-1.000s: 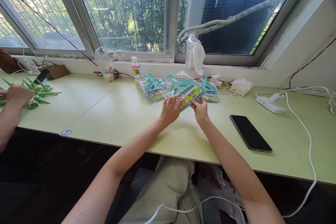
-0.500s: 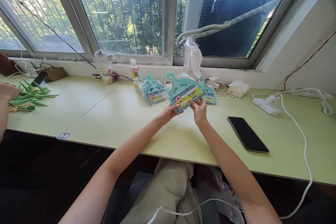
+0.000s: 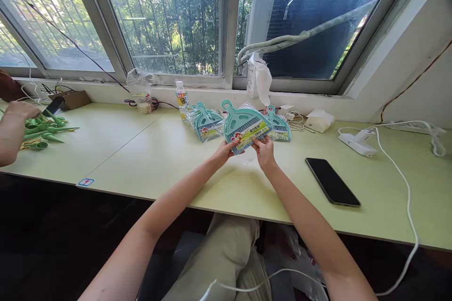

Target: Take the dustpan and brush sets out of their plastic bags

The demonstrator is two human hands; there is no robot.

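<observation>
Between my hands I hold a teal dustpan and brush set (image 3: pixel 243 122) in clear plastic wrap, with a yellow label across its front. It is tilted above the table, handle up and to the left. My left hand (image 3: pixel 224 151) is closed on its lower left corner. On its lower right edge, my right hand (image 3: pixel 264 150) pinches the wrap and label. Behind to the left stand several like wrapped sets (image 3: pixel 207 123), close together. Another wrapped set (image 3: pixel 280 124) shows at the right, partly hidden by the held one.
A drink bottle (image 3: pixel 182 99) stands by the window wall. The black phone (image 3: pixel 332 181) lies right, near a white power strip (image 3: pixel 357 144) and its cable. At far left another person's hand (image 3: pixel 21 112) is over green plant-like pieces (image 3: pixel 45 129). A tissue pack (image 3: pixel 259 79) rests on the sill.
The held dustpan set has shifted slightly left and down, still in both my hands. The other person's hand at the left has moved right over the green pieces.
</observation>
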